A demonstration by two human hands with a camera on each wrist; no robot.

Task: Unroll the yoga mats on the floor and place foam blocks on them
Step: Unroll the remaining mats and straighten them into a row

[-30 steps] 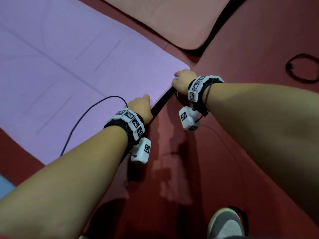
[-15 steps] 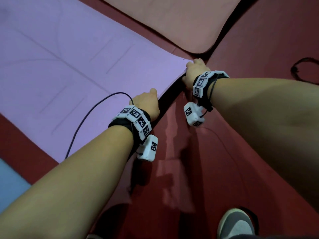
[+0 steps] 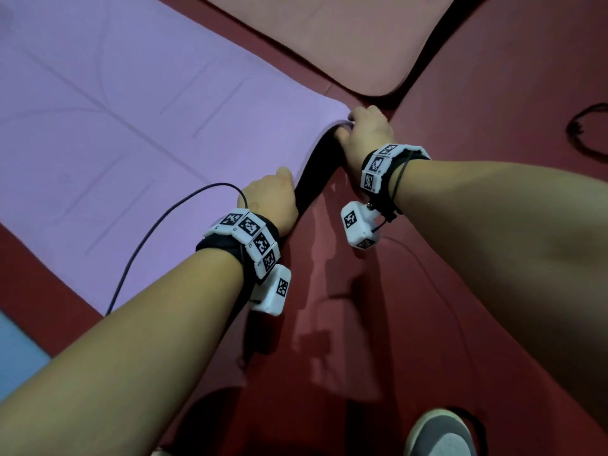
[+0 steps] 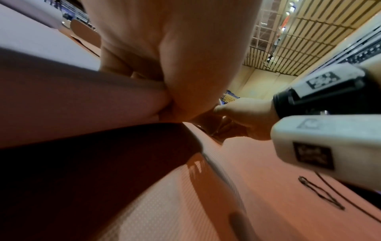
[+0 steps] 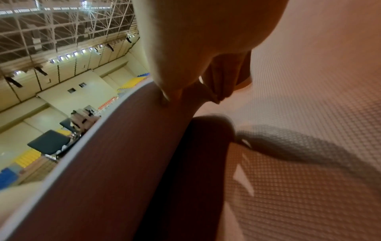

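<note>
In the head view we see a strip of blue mat (image 3: 16, 343) at the lower left edge of the frame, and above it the purple yoga mat (image 3: 131, 126), which fills the upper left and lies spread on the red floor (image 3: 460, 126). A black cable (image 3: 171, 218) crosses the mat's near part toward our left wrist. At centre, our left hand (image 3: 273, 202) grips the mat's near short edge, thumb on the purple top face and fingers curled beneath; the left wrist view (image 4: 175, 65) confirms the edge pinched between thumb and fingers. The edge is lifted off the floor here, so we see its dark underside (image 3: 312, 179) as a curved band between the two hands. Just right of centre, our right hand (image 3: 365, 133) grasps the mat's corner, fingers wrapped over it; in the right wrist view (image 5: 206, 48) the fingertips press on the dark ribbed underside (image 5: 123, 163). At the upper centre a pink mat (image 3: 329, 37) lies flat, near the purple corner but apart from it. A loop of black cord (image 3: 589, 130) lies on the floor at the right edge. A grey shoe (image 3: 441, 436) shows at the lower right.
</note>
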